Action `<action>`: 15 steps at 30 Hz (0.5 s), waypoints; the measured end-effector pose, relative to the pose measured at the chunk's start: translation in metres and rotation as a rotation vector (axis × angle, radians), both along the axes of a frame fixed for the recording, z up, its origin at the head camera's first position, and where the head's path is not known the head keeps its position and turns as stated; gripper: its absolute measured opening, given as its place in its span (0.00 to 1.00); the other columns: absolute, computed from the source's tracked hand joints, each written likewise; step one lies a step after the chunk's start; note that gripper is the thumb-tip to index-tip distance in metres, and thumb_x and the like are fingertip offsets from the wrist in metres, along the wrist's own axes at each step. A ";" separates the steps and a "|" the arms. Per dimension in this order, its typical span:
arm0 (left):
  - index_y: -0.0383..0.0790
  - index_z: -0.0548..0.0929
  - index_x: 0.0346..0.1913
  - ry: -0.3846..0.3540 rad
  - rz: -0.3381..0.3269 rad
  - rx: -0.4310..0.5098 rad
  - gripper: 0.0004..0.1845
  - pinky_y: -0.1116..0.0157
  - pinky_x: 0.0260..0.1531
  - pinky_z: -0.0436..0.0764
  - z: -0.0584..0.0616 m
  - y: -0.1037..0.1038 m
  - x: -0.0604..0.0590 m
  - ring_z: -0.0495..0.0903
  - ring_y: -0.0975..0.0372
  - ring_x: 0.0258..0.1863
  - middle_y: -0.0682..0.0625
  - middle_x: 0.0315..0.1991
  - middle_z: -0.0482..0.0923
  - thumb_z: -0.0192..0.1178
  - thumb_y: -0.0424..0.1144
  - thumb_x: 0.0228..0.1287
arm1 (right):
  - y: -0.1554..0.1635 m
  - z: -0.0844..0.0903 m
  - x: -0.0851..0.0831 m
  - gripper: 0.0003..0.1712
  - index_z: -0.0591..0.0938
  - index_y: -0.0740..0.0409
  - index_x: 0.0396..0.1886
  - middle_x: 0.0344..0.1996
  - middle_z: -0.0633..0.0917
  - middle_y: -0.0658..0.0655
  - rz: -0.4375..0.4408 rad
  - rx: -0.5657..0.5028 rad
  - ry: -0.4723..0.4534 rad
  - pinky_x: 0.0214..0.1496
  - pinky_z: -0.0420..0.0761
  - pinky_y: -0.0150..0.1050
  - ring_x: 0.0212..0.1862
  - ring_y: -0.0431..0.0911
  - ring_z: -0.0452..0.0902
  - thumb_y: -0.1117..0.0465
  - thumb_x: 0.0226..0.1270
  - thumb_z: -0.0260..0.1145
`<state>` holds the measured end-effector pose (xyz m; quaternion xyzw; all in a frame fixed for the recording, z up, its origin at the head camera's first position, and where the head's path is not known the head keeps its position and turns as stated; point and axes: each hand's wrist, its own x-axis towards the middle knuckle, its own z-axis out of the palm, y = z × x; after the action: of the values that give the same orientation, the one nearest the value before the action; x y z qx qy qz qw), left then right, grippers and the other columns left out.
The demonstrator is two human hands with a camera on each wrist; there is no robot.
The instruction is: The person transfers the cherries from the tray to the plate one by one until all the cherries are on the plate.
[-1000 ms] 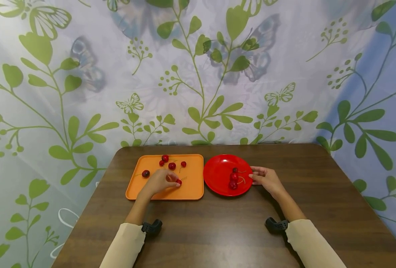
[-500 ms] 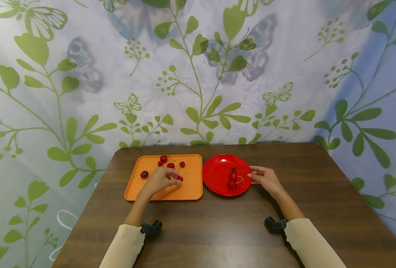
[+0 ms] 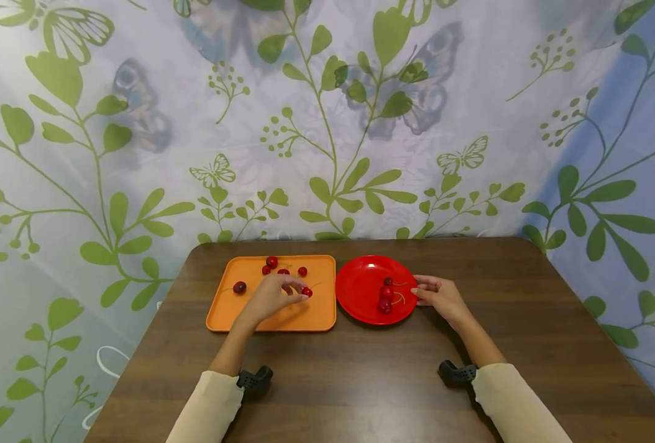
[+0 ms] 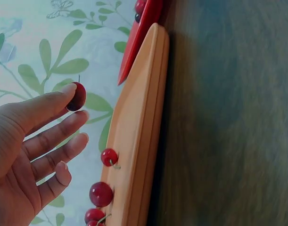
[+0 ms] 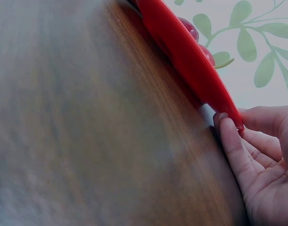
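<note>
My left hand (image 3: 272, 299) pinches a cherry (image 4: 78, 97) between thumb and fingertip, raised above the orange tray (image 3: 316, 317); its thin stem points up in the left wrist view. Several other cherries (image 3: 240, 287) lie on that tray, mostly toward its back and left. My right hand (image 3: 440, 293) grips the right rim of the red plate (image 3: 361, 289), thumb on top and fingers beneath, as the right wrist view shows. On the right half of the plate, three cherries (image 3: 386, 292) sit in a row.
Tray and plate stand side by side near the back of the brown wooden table (image 3: 338, 381). Behind the table hangs a pale cloth (image 3: 327, 123) printed with green leaves and butterflies. Each wrist carries a black strap mount (image 3: 255, 379).
My left hand has lifted the cherry off the tray and carried it slightly right, toward the plate. The right hand keeps its hold on the plate's rim.
</note>
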<state>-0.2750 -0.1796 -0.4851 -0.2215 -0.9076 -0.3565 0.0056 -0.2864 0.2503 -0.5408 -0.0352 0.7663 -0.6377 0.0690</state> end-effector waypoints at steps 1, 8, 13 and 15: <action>0.47 0.91 0.45 0.000 -0.004 0.004 0.11 0.63 0.39 0.82 0.001 0.002 0.000 0.82 0.62 0.35 0.60 0.35 0.86 0.74 0.44 0.61 | 0.000 0.000 0.000 0.30 0.72 0.72 0.69 0.49 0.84 0.69 0.002 -0.003 -0.001 0.43 0.86 0.38 0.38 0.40 0.85 0.65 0.72 0.68; 0.51 0.92 0.42 0.003 -0.034 0.036 0.09 0.64 0.39 0.82 0.001 0.022 0.003 0.81 0.62 0.34 0.62 0.32 0.84 0.72 0.49 0.62 | -0.001 0.002 0.001 0.30 0.71 0.73 0.69 0.51 0.84 0.70 0.007 -0.014 -0.004 0.43 0.86 0.38 0.38 0.40 0.86 0.65 0.72 0.67; 0.52 0.91 0.42 0.014 -0.039 0.040 0.09 0.65 0.37 0.81 0.000 0.034 0.004 0.80 0.63 0.34 0.64 0.30 0.83 0.72 0.50 0.62 | -0.001 0.000 0.000 0.30 0.72 0.73 0.69 0.51 0.83 0.71 0.001 -0.009 -0.009 0.43 0.86 0.38 0.38 0.40 0.86 0.65 0.71 0.68; 0.52 0.91 0.42 0.024 -0.044 0.045 0.09 0.65 0.37 0.81 0.000 0.039 0.004 0.80 0.63 0.33 0.64 0.30 0.83 0.73 0.49 0.62 | -0.001 0.000 0.000 0.29 0.73 0.72 0.68 0.51 0.83 0.71 -0.004 -0.007 -0.011 0.42 0.86 0.38 0.38 0.40 0.86 0.65 0.71 0.68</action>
<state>-0.2707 -0.1408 -0.4848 -0.2452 -0.8942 -0.3743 0.0136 -0.2867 0.2493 -0.5408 -0.0301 0.7636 -0.6409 0.0718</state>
